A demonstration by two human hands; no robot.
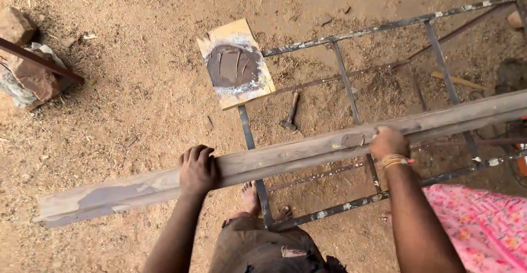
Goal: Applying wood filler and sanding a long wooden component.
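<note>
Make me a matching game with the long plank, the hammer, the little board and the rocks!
Things:
1. long wooden plank
2. hammer
3. small square board
4. rocks

Where or how:
A. at the far left edge
B. lying on the ground inside the metal frame
C. gripped by left hand and right hand
D. smeared with a grey-brown patch

Pairs: 1-C, 2-B, 3-D, 4-A
</note>
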